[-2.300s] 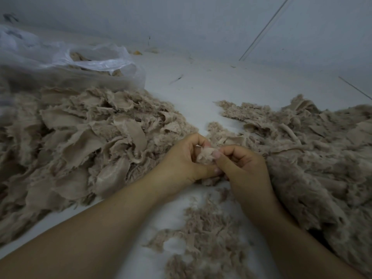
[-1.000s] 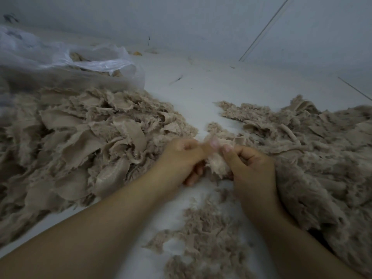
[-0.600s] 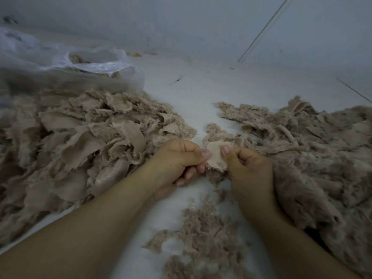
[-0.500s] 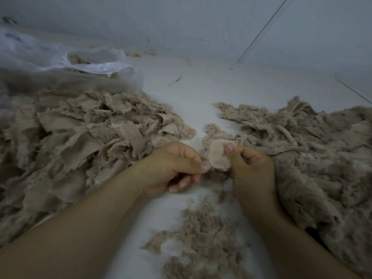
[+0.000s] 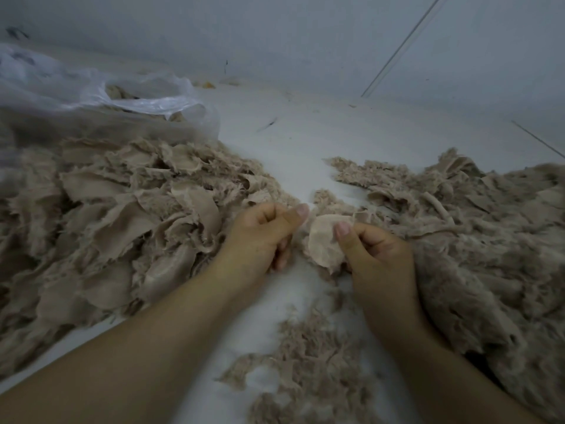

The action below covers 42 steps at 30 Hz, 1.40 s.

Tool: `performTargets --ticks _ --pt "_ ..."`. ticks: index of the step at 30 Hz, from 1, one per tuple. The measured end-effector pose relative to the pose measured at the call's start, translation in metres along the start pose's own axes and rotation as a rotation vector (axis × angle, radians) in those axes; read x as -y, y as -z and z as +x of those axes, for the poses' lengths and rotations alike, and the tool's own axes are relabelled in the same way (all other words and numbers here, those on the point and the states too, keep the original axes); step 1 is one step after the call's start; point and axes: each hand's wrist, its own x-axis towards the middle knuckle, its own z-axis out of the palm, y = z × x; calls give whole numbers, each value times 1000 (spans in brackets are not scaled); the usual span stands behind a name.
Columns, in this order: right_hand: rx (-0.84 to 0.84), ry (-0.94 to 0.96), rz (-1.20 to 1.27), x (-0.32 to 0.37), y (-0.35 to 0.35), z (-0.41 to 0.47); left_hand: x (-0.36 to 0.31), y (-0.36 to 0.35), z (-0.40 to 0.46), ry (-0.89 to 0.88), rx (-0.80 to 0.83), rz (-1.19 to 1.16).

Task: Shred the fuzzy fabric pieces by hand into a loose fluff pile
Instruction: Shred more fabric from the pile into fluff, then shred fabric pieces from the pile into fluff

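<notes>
Risk: fabric piece (image 5: pixel 324 244) slipping unshredded.
Right hand (image 5: pixel 374 255) grip pinches it; left hand (image 5: pixel 264 232) curled at 9 o'clock, contents indiscernible, so a one-sided pull may drop it whole.

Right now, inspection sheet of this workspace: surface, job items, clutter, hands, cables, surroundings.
Surface: pale floor, bare strip between the heaps, dusted with lint.
Job's things: fabric piece, smooth backing up; heap of torn pieces on the left; fluffier heap on the right; loose fluff near the forearms.
Clutter: clear plastic bag far left, more scraps inside; small debris by the wall.
Hands: right hand pinches the fabric piece; left hand curled beside it, whether it holds the piece cannot be told.
Cables: nothing seen.
Surroundings: pale wall with thin dark lines.
</notes>
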Motion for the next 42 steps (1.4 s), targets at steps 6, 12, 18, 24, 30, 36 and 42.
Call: performTargets --ticks 6,12,18,24,30,36,42 --pt "46 47 -89 -2 1 0 5 -4 0 -23 51 45" --pt "-55 -13 -23 -3 2 2 -2 13 3 48 187 -107" --pt "-5 24 -4 0 1 -1 -9 7 -3 191 403 186" --pt "98 48 -69 2 0 -1 -4 2 -6 90 290 149" --pt "78 88 -222 -2 0 -1 0 -1 -1 -27 156 46" --pt "-38 48 -187 -5 2 2 -8 11 14 -119 -92 -299" --pt "-48 11 -73 -3 -1 4 18 -3 6 -215 -26 722"
